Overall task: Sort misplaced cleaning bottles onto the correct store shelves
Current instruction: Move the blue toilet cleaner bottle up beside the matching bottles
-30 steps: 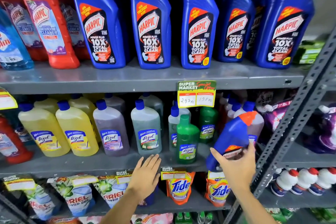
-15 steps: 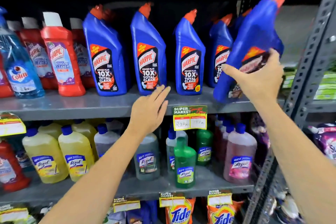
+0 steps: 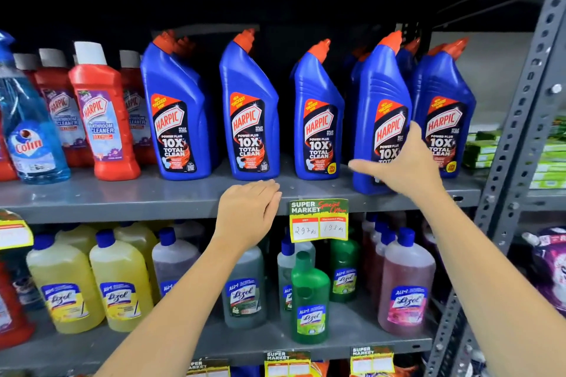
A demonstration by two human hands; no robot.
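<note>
A blue Harpic toilet-cleaner bottle (image 3: 379, 95) with an orange cap stands upright at the front edge of the upper grey shelf (image 3: 122, 196), fourth in a row of matching blue Harpic bottles (image 3: 177, 119). My right hand (image 3: 407, 165) lies against the bottle's lower front with the thumb up on the label. Its fingers stretch out to the left and are not wrapped around the bottle. My left hand (image 3: 248, 211) rests flat on the shelf's front lip, holding nothing.
Red Harpic bathroom cleaners (image 3: 101, 119) and a blue Colin bottle (image 3: 30, 138) fill the shelf's left end. Below stand yellow Lizol bottles (image 3: 119, 285), a green Lizol (image 3: 309, 300) and a pink one (image 3: 407, 294). A price tag (image 3: 318, 220) hangs from the lip. A perforated steel upright (image 3: 520, 131) bounds the right.
My right hand carried the blue Harpic bottle up from the lower shelf and set it upright in the Harpic row. Its fingers have come off the bottle. My left hand rose to the shelf lip.
</note>
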